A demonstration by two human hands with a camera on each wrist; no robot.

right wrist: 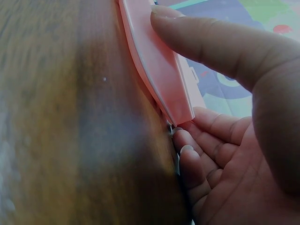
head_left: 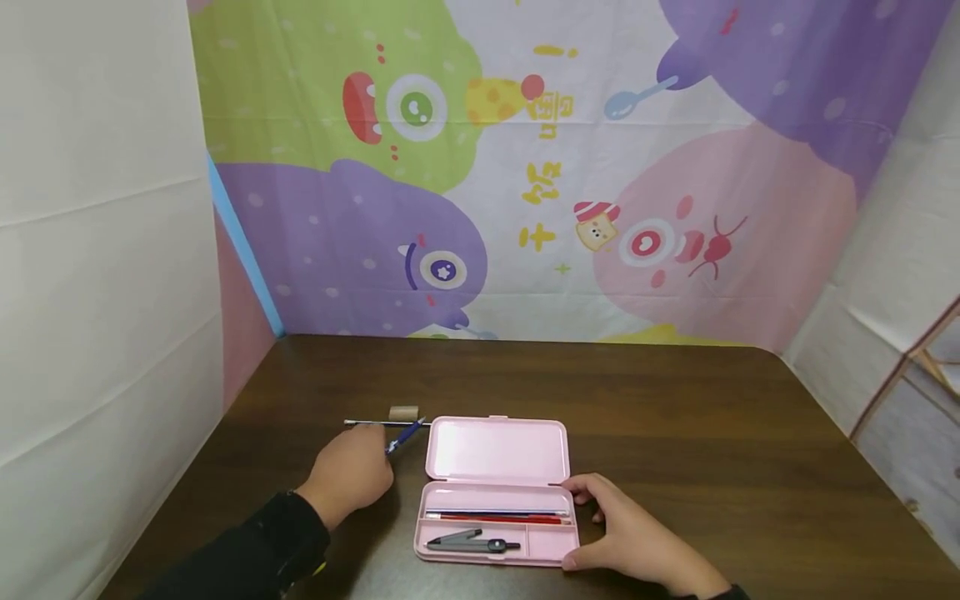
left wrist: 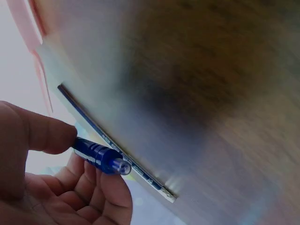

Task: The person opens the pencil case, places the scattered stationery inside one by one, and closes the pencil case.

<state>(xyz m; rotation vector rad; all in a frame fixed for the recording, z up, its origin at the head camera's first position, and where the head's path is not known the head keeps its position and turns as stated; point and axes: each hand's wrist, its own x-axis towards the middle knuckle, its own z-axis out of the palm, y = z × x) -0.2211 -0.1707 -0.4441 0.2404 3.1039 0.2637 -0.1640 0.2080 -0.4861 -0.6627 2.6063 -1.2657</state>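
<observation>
My left hand [head_left: 352, 471] pinches a blue pen [left wrist: 101, 157] between thumb and fingers, its upper end tilted toward the far right in the head view. Just beyond that hand, a dark pencil [left wrist: 103, 136] with a pale end lies on the table. An open pink pencil case [head_left: 551, 546] sits to the right, lid laid back. In its long compartment are a red pencil [head_left: 510, 518] and a thin bluish one beside it; a grey compass [head_left: 468, 546] lies in the near compartment. My right hand [head_left: 626, 529] grips the case's right end, thumb at the near corner, fingers near the hinge.
A small tan block [head_left: 403, 412] stands behind the pencil, left of the case lid. The dark wooden table [head_left: 712, 417] reaches back to a cartoon-printed curtain [head_left: 525, 292]. White cloth [head_left: 112, 292] hangs along the left side, and more along the right.
</observation>
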